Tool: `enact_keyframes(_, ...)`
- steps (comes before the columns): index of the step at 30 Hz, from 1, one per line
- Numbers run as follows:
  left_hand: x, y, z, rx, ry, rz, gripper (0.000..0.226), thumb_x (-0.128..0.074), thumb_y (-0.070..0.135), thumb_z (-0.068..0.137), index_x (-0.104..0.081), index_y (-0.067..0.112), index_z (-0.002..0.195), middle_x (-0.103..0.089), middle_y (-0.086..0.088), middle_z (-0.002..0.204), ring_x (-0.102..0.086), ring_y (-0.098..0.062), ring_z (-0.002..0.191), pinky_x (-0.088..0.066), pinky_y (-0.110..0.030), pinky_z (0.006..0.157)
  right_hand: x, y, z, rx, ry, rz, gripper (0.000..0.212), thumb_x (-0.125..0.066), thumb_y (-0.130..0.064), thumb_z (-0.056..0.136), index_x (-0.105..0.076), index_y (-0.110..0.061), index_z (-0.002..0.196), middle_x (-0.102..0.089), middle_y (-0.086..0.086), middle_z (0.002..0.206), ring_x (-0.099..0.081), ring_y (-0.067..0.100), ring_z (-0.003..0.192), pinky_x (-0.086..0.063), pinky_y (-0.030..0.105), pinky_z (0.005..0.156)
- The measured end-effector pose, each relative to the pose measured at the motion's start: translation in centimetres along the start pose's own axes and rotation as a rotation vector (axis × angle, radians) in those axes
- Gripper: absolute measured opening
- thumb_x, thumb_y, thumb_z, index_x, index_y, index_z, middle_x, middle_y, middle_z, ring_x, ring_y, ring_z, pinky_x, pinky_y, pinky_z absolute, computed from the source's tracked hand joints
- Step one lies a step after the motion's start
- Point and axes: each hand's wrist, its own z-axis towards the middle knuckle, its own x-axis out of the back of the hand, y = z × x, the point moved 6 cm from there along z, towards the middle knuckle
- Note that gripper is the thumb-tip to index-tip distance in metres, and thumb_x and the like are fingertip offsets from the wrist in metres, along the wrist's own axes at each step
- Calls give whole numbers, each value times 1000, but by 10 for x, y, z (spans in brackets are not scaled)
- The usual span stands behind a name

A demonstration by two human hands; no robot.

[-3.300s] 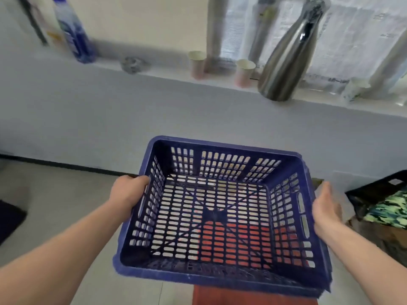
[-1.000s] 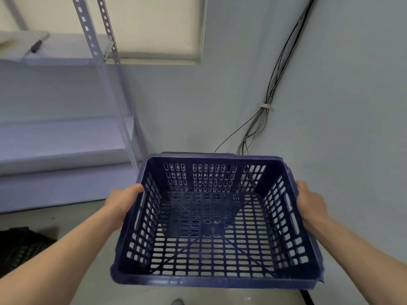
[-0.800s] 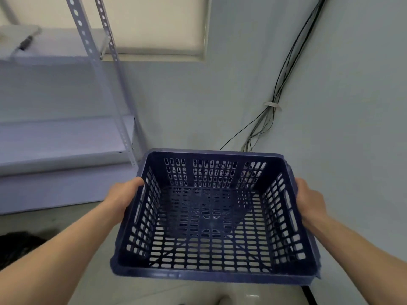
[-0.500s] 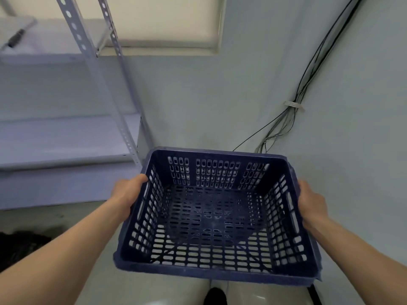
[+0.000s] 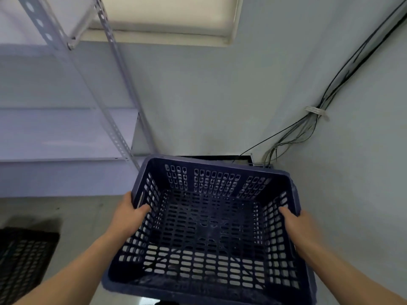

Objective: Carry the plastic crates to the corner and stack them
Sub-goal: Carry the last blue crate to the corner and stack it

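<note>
Of the person, only the two arms show. The bare left hand (image 5: 130,213) and the bare right hand (image 5: 295,221) each lead back into an uncovered forearm. The left forearm (image 5: 72,267) reaches the lower edge behind its hand, as does the right forearm (image 5: 343,267). Both are slim and smooth, narrowing at the wrists. One thumb shows on each hand, but blur hides the nails and finer marks.

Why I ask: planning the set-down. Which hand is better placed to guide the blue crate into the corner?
Probably right. Both hands hold the blue crate by its sides, but the right hand is on the side nearest the wall with the cables; the left hand is beside the shelving.
</note>
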Motion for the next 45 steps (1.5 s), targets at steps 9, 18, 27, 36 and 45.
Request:
enact_keyframes(9,-2,8,32,20,37,184,26,-59,16,87,-45,12,109,-63,-7,89,-61,-26,76,-50,-40,69,1,-2,19,-73,86,24,19,-66,-33,92,-69,-14,87,-73,9,80,-70,34,80,-58,46,76)
enact_keyframes(18,1,20,55,-54,-18,84,31,-61,11,90,-44,16,115,-64,-5,97,-63,-26,85,-51,-40,73,-3,-28,26,80,47,-23,14,-66,-18,99,-61,-18,112,-67,8,104,-62,18,83,-46,36,81)
enact_keyframes(27,-1,-6,50,-11,7,154,18,-62,12,84,-55,17,100,-67,-5,85,-65,-28,76,-58,-46,74,-11,-39,35,130,93,-17,20,-63,-20,101,-66,-5,112,-70,10,92,-62,20,76,-43,29,61)
enact_keyframes(36,-9,11,55,-8,65,203,20,-57,7,85,-53,12,103,-64,-9,82,-62,-28,72,-50,-37,61,-7,-43,52,172,77,-33,13,-64,-21,100,-58,-14,110,-64,8,93,-57,16,75,-42,27,65)
enact_keyframes(45,-5,38,78,-32,73,199,16,-57,6,83,-58,11,98,-66,-9,82,-64,-28,75,-57,-43,70,-8,-43,62,138,107,21,10,-65,-26,98,-59,-21,103,-65,2,92,-61,21,80,-50,44,79)
